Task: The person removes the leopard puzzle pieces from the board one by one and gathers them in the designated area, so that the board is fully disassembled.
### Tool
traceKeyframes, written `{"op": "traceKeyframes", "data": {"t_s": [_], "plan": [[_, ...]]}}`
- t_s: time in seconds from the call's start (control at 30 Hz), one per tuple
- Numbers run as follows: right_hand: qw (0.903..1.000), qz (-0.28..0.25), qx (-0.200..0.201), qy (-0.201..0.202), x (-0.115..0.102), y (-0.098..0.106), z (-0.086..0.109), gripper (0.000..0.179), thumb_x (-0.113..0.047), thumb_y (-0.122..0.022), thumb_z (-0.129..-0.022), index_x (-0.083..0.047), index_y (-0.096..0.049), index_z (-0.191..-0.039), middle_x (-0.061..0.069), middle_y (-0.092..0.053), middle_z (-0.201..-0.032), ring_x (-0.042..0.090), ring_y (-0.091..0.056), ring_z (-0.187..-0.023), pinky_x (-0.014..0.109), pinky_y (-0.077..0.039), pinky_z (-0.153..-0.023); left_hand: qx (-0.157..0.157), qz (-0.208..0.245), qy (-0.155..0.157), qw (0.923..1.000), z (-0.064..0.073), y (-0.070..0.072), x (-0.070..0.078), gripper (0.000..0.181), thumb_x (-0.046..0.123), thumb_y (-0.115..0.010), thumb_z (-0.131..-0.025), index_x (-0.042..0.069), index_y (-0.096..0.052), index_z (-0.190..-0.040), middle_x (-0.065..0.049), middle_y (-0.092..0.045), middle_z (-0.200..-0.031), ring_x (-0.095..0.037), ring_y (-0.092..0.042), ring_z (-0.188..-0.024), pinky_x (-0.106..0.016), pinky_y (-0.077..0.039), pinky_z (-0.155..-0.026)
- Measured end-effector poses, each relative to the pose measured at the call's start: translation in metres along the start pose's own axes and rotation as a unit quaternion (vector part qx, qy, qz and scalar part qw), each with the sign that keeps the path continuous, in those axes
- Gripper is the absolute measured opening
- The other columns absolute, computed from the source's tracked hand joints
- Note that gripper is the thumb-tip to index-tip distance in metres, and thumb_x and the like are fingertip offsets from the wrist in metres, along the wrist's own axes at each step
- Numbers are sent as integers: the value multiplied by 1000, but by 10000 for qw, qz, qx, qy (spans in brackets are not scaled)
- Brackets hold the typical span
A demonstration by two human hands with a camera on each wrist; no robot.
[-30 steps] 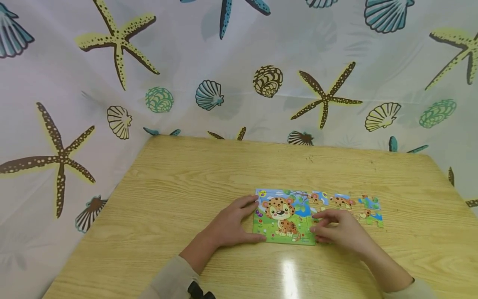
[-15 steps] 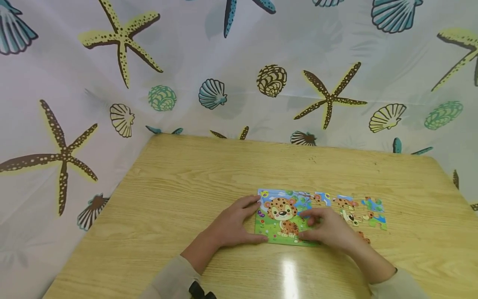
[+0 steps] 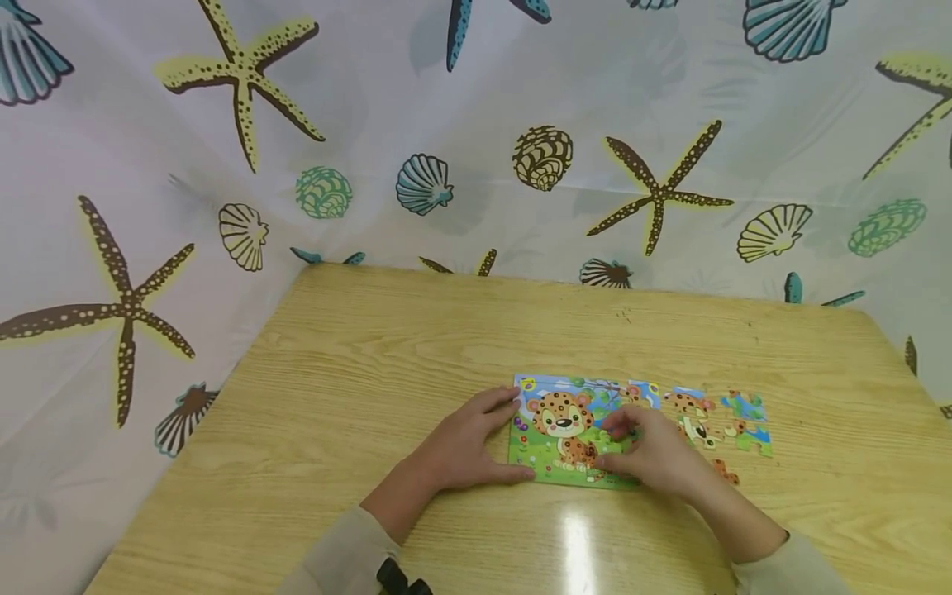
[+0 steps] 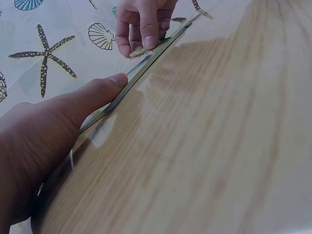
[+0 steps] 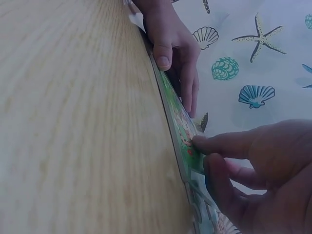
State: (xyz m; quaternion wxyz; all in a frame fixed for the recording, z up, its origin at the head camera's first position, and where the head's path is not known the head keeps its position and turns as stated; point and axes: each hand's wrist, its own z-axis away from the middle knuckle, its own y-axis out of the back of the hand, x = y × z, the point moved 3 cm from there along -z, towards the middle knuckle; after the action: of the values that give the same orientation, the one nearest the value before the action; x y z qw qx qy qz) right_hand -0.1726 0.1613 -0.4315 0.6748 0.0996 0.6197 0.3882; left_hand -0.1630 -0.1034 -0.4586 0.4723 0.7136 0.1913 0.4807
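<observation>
A leopard jigsaw puzzle board (image 3: 554, 450) lies flat on the table, its picture facing up. My left hand (image 3: 464, 446) holds it by the left side, thumb at the lower left corner and fingers along the upper left edge. Over the board's right part, my right hand (image 3: 654, 454) pinches a small greenish puzzle piece (image 4: 139, 51) between thumb and fingers. That piece is tilted in the left wrist view and mostly covered by the fingers in the head view. My right hand hides the board's right side.
Right of the board lie several loose puzzle pieces, among them a blue-green one (image 3: 744, 406), a spotted one (image 3: 687, 402) and an orange one (image 3: 725, 472). Behind the wooden table (image 3: 387, 347) hangs a white cloth (image 3: 476, 190) printed with shells and starfish.
From the board's right edge beside the loose pieces, my right hand has moved left over the board, and a greenish piece now shows at its fingertips. My left hand stays at the board.
</observation>
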Motion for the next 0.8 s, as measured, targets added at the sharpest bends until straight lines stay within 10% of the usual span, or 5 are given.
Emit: {"op": "traceKeyframes", "data": {"t_s": [0.8], "plan": [[9901,-1391,-190,48,41,39,29,45,-15,-69,-95,0,-56,-136,15,-54,-94,22,-73,-80,30,-63,-75,-84,-75,139,9998,-1,-5,-3,101,70,-73,-76,9,-43,-151,0,-32,-163,-21,-29,-151,-43,-33,-122]]}}
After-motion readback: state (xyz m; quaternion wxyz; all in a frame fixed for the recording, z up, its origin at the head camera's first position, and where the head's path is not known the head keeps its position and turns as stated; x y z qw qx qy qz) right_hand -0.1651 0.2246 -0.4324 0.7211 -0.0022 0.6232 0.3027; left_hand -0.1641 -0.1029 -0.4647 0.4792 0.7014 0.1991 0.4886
